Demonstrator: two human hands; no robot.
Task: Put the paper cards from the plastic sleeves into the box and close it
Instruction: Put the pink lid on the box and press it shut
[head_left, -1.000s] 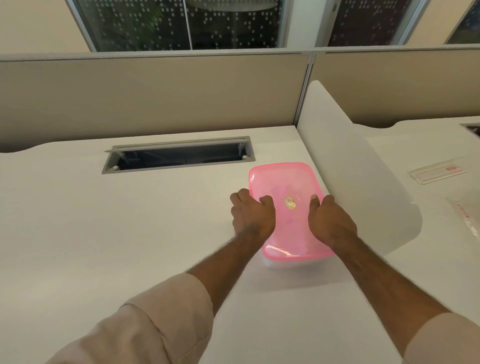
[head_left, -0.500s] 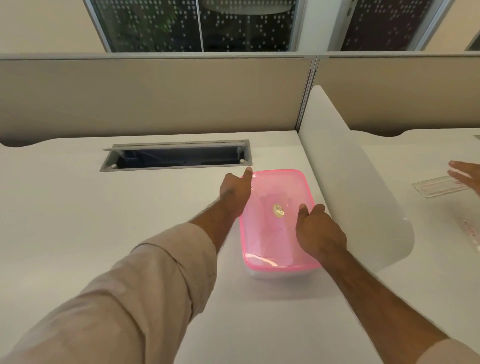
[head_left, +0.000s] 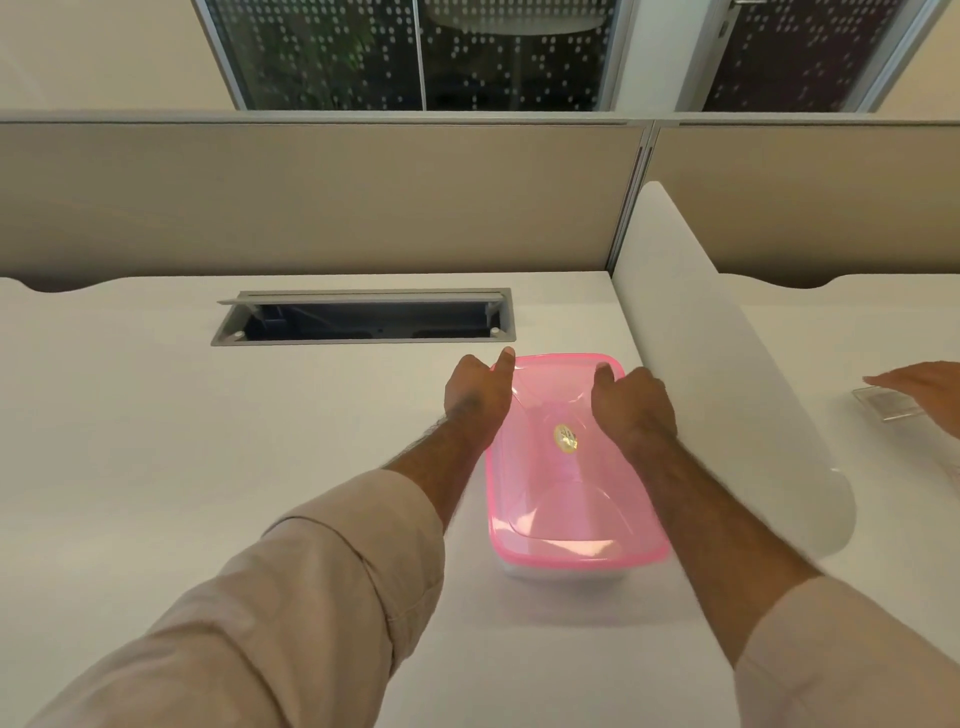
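Note:
The box (head_left: 569, 569) is a clear tub under a translucent pink lid (head_left: 566, 499) with a small gold sticker, standing on the white desk (head_left: 208, 441). The lid lies over the whole tub. My left hand (head_left: 475, 400) is at the lid's far left corner, index finger stretched along the rim. My right hand (head_left: 631, 405) presses with bent fingers on the far right corner. What is inside the box cannot be made out. A clear plastic sleeve (head_left: 891, 408) lies on the neighbouring desk at the right edge.
A white curved divider (head_left: 717, 364) rises just right of the box. Another person's hand (head_left: 924, 387) rests on the plastic sleeve beyond it. An open grey cable hatch (head_left: 363, 322) is sunk into the desk behind the box. Beige partition walls (head_left: 311, 197) close off the back.
Both my hands have slid from the lid's near half to its far corners, the left first, then the right. Another person's hand has come into view at the right.

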